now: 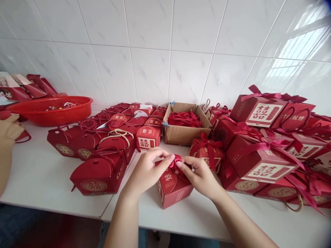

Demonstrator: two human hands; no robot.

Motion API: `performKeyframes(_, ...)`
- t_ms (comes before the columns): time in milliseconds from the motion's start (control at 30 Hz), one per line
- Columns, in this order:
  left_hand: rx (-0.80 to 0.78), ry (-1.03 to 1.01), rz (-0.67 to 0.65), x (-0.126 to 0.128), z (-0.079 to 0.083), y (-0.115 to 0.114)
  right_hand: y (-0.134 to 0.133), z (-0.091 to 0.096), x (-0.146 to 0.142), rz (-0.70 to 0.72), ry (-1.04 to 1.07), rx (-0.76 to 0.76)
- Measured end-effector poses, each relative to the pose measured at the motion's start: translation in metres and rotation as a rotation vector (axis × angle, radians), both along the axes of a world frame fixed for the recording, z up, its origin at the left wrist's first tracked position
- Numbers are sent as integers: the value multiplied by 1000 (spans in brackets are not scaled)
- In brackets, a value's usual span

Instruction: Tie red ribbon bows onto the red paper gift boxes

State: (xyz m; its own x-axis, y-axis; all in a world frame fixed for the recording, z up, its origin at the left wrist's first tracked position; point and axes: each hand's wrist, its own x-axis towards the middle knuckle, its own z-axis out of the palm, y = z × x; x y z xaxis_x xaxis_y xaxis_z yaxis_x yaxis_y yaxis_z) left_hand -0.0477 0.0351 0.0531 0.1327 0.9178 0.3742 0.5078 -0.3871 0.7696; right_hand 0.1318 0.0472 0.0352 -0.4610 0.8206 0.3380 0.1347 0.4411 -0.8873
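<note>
– White-tiled wall (150, 69) behind, white desk (38, 179) under you. Where does the red box (173, 194) lie from your hands?

– Right beneath them, at six o'clock from the cardboard carton (181, 136) of loose ribbons. It sits skewed, with its near face running from about eight o'clock to two o'clock.

– And how are your hands set?

– Your left hand (146, 170) comes in from seven o'clock, your right hand (201, 175) from four o'clock. Both are narrowed to a pinch, thumb and forefinger closed on the ribbon (176, 161) that bunches on the box top towards its twelve o'clock edge. Neither hand is nearer: your fingertips all but meet over it.

– What lies around you?

– Ribboned boxes (261, 165) are piled at three o'clock and cord-handled boxes (98, 175) at nine o'clock. A red basin (49, 112) is at ten o'clock, and another person's hand (9, 129) is at the far nine o'clock edge.
</note>
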Motion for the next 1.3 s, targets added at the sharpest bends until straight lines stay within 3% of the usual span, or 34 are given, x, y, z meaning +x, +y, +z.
performKeyframes(67,-40,-28,-70,2,4,-4,1,-1,-1,-19,3,10)
performKeyframes(233,-46,-64,-25,1,1,0,2,-6,-4,-33,129,-85)
performKeyframes(367,-92,-110,-99,0,-1,2,2,-11,-5,-41,206,-117)
performKeyframes(500,-123,-138,-131,-1,-2,1,2,-13,-5,-93,173,-29)
performKeyframes(733,-19,-89,-121,0,-4,-3,1,-10,-4,-134,77,41)
performKeyframes(1000,73,-2,-1,2,-3,0,2,-5,0,-223,-124,324)
performKeyframes(1133,126,0,33,2,-6,0,3,-6,0,-226,-129,307)
performKeyframes(1300,177,-43,9,2,-11,4,6,-7,1,-257,-158,176)
